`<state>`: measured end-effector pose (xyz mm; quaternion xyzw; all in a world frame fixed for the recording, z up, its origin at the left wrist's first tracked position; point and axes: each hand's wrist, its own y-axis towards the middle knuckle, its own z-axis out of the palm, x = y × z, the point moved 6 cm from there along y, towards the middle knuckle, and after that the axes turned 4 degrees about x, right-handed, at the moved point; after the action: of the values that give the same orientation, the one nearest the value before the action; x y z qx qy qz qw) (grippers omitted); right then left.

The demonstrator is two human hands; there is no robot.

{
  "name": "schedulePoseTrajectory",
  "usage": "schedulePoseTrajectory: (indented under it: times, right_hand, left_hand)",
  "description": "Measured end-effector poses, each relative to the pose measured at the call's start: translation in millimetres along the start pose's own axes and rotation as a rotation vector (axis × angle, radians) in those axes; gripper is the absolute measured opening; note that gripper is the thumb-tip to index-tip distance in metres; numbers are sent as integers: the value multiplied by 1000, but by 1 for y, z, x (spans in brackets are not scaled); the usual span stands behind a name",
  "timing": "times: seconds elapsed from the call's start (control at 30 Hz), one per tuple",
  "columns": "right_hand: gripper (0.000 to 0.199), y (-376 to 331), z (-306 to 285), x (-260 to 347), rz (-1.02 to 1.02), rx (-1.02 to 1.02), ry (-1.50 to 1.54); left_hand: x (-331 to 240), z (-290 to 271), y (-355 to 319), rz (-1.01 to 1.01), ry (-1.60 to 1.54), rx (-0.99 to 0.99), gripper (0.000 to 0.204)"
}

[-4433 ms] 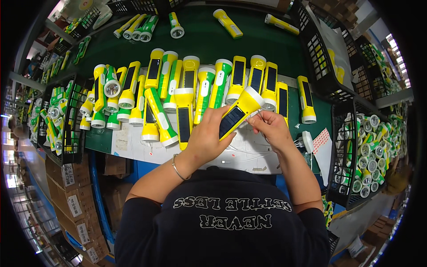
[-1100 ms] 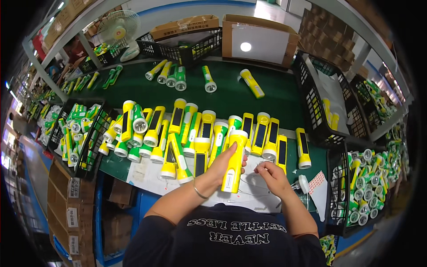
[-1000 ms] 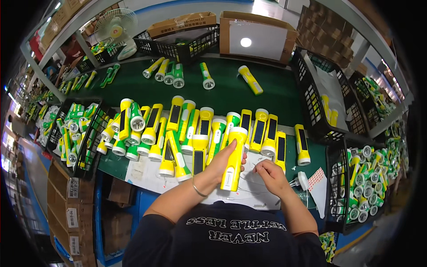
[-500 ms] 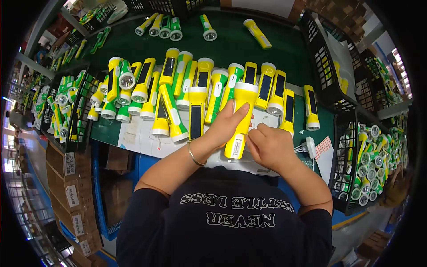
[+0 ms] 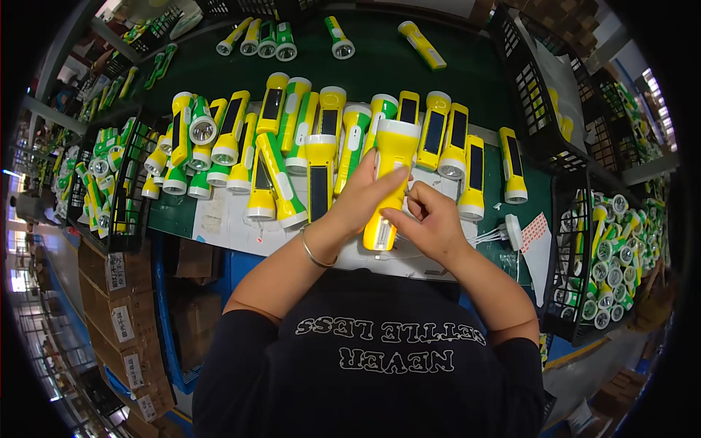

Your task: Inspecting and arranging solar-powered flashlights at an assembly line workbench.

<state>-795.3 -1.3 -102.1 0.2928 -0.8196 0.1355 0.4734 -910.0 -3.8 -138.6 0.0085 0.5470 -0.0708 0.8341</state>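
My left hand (image 5: 363, 198) grips a yellow flashlight (image 5: 390, 171) upright over the green bench (image 5: 409, 73); my right hand (image 5: 429, 223) touches its side. Rows of flashlights (image 5: 307, 139) lie beyond.

Since the earliest view, the yellow flashlight (image 5: 389, 181) has been turned from a slant to stand lengthwise, head away from the person, the left hand (image 5: 363, 196) gripping its body while the right hand (image 5: 429, 223) has shifted to its right side.
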Motion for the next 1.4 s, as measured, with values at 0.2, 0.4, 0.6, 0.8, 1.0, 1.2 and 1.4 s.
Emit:
schedulePoseTrajectory:
  times: [0.2,0.4,0.6,0.8,1.0,1.2,1.4]
  right_hand:
    - [35,7,-38,-35,97,-46,289]
    - [52,23,-41,-18,77,282,176]
    - [69,7,-53,-27,119,280,377]
    - [69,13,-42,-28,84,281,572]
    - [57,14,-10,-63,249,152,621]
    - [23,7,32,-69,44,67,-377]
    - [19,4,20,-71,-35,20,-401]
  left_hand:
    - [-19,-3,-11,-6,433,21,45]
    - [-39,20,-27,137,1044,167,43]
    - [-57,-18,-45,-21,1453,249,38]
    - [-65,-22,-50,-92,1381,325,42]
    - [-40,-18,-44,-103,936,237,68]
    - [-20,-20,-38,-49,787,141,72]
    - [-13,-22,-28,9,848,44,74]
